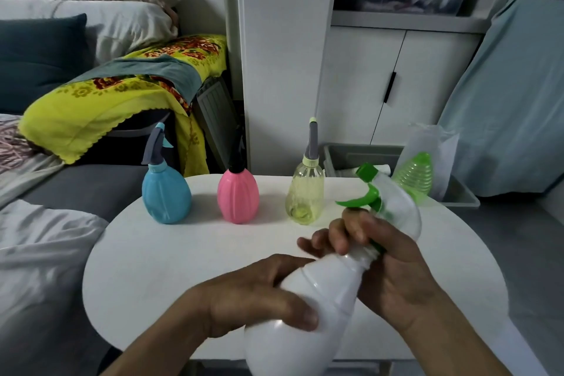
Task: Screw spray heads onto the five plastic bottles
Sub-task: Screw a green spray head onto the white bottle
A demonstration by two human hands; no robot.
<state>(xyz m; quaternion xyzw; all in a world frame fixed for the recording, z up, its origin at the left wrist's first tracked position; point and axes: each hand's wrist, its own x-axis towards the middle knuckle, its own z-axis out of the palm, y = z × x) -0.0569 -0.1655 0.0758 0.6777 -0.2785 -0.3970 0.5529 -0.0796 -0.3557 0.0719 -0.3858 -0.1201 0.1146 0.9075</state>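
A person's two hands work over a white round counter (152,253). The left hand (253,299) wraps the belly of a white bottle (305,308), fingers closed firmly around it. The bottle is held off the counter, tilted, its long axis running from lower left near the viewer up and away to the right, neck pointing toward the right hand (393,272). That hand's grip is closed around the collar of a green spray head (366,192) at the bottle's neck; neck threads show, so the head seems not fully screwed down. The right hand is the nearer one to the joint and would do the turning about that slanted axis.

At the counter's far edge stand a blue bottle (166,195), pink bottle (238,195) and yellow bottle (303,192), each already capped. A green bottle (415,174) stands beyond the right, its top unclear.
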